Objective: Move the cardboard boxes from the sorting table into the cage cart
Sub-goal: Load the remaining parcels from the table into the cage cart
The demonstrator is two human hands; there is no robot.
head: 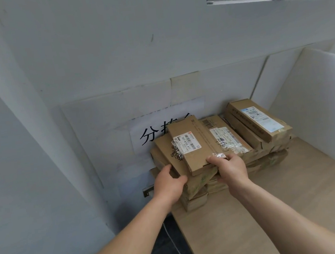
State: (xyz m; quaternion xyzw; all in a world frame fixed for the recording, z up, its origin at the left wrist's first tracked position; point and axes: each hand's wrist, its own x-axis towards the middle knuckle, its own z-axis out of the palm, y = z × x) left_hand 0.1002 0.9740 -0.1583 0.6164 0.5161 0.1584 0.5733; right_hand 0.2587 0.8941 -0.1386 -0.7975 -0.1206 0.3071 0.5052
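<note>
White walls are closing in a corner around the sorting table [276, 208], its pale wood top running up to a paper sign [150, 133] with black characters taped behind the pile. Cardboard boxes [218, 156] are sitting stacked several deep at the table's far left corner, flat and oblong, most bearing printed labels and strips of tape; another long box [259, 120] is lying on the pile's right side. The cage cart is not showing anywhere in view. The left hand [168, 183] is curling against the near left edge of the stack, fingers wrapping a lower box beneath the top one, while the right hand [229, 167] is pinching the near right corner of the top box [191, 145], thumb above and fingers tucked under. That top box is looking thin, stiff and probably light, so it should lift flat without sagging. Smooth tape and labels may be slippery, and the neighbours below are lying skewed, so holding both short ends, palms under the bottom, seems safest.
</note>
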